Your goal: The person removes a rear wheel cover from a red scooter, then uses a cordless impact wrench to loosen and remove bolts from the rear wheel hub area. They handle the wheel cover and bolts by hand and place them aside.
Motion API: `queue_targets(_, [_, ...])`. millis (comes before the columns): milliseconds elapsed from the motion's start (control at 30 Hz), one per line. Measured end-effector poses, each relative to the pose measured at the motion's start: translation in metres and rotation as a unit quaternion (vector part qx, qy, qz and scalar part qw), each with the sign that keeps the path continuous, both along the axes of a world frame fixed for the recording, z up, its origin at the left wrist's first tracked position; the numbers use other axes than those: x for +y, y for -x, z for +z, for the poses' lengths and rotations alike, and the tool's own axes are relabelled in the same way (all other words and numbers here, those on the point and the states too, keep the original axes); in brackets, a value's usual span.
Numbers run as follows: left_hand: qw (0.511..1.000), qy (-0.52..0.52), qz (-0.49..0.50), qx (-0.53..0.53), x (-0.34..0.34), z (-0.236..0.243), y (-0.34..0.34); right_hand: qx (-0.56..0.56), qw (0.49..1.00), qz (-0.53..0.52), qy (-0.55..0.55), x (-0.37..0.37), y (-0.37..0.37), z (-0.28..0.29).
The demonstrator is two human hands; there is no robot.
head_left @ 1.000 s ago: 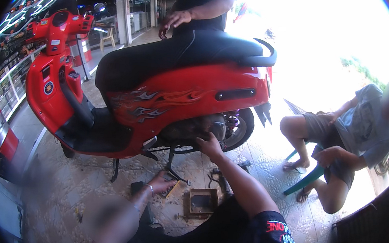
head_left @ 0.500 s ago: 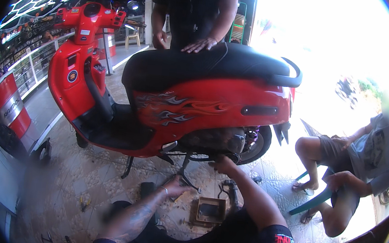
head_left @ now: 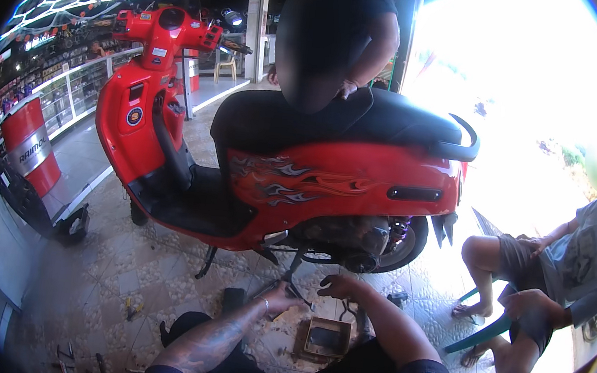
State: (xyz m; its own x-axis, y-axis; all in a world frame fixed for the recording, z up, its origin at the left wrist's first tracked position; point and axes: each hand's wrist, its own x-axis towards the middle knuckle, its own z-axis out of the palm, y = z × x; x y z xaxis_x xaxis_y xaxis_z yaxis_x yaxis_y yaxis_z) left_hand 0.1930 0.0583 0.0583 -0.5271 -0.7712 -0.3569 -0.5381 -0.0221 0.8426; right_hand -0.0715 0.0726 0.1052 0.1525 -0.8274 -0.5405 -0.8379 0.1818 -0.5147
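Note:
A red scooter (head_left: 292, 179) with flame graphics and a black seat stands side-on in front of me. My left hand (head_left: 282, 298) is low by the metal stand leg (head_left: 298, 262) under the scooter, its fingers stretched toward the stand's foot. I see nothing clearly held in it. My right hand (head_left: 341, 286) hovers below the round engine cover (head_left: 362, 262), apart from it. Its fingers are bent but parted, with nothing visible between them. Just in front of my lap, a shallow brown tray (head_left: 309, 346) with a dark base lies on the floor.
Across the scooter, a person (head_left: 342, 32) leans with a hand at the seat. Another person (head_left: 565, 248) sits at the right on a green chair (head_left: 479, 337). Tools (head_left: 132, 308) lie on the tiles at left. A red-and-silver drum (head_left: 31, 144) stands far left.
My right hand has drawn away from the engine's underside toward me. My left hand stays near the stand leg. The person opposite has bent farther over the seat. The view has shifted.

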Motion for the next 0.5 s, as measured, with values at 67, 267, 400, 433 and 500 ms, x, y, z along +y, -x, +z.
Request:
queue_targets(67, [1.0, 0.021, -0.005, 0.007, -0.001, -0.005, -0.001, 0.034, 0.998, 0.032, 0.031, 0.002, -0.001, -0.002])
queue_targets(267, [1.0, 0.007, -0.003, 0.005, -0.003, -0.024, 0.003, 0.07, 0.992, 0.069, 0.074, 0.008, 0.011, -0.015])
queue_targets(400, [1.0, -0.01, -0.004, 0.012, -0.004, -0.029, 0.004, 0.062, 0.995, 0.048, 0.066, 0.008, 0.018, -0.024])
queue_targets(433, [1.0, -0.015, 0.001, 0.022, -0.003, -0.028, 0.004, 0.068, 0.995, 0.037, 0.065, 0.007, 0.019, -0.025])
queue_targets(500, [0.999, -0.024, 0.006, 0.036, 0.009, -0.026, 0.003, 0.066, 0.995, 0.046, 0.056, 0.011, 0.017, -0.028])
